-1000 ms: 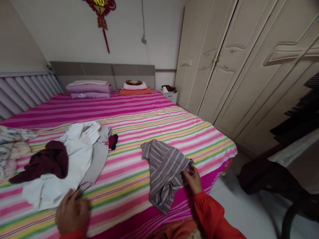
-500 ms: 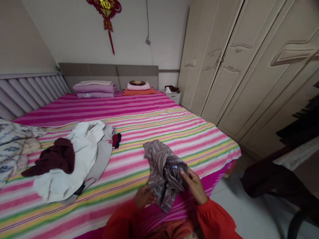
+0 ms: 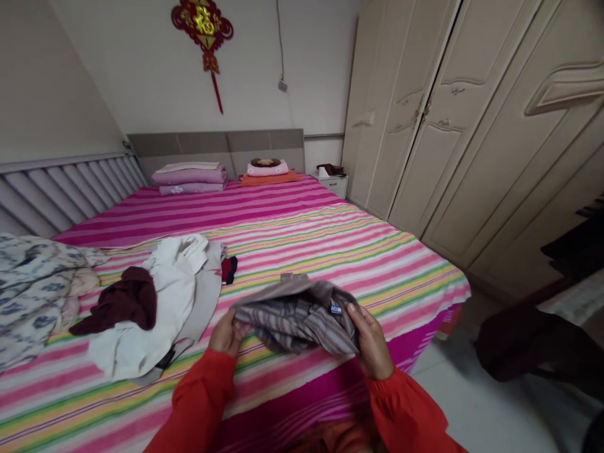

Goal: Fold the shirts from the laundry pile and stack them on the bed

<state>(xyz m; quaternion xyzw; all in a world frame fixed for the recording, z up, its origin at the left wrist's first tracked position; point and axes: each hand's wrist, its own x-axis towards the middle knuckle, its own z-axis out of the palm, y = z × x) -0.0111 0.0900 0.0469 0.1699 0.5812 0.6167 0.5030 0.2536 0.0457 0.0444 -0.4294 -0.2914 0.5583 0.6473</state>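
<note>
Stretched between my two hands, just above the near part of the bed, is a pair of grey-brown striped shorts (image 3: 302, 324), the waistband opening facing me and a small blue label showing inside. My left hand (image 3: 229, 335) grips the left end of the waistband, fingers closed. At the right end, close to the label, my right hand (image 3: 371, 336) pinches the edge with the thumb on top. The lower part of the shorts is folded behind the waistband and partly hidden.
On the striped bed sheet (image 3: 292, 245), to the left, lie a white garment (image 3: 167, 302), a maroon garment (image 3: 127, 302), a grey garment (image 3: 207, 296) and a floral cloth (image 3: 28, 289). Folded bedding (image 3: 193, 178) sits by the headboard (image 3: 189, 143). A wardrobe (image 3: 425, 138) stands at right.
My left hand has moved left and up and taken hold of the waistband. The shorts, hanging crumpled before, are now spread sideways. My view has shifted slightly.
</note>
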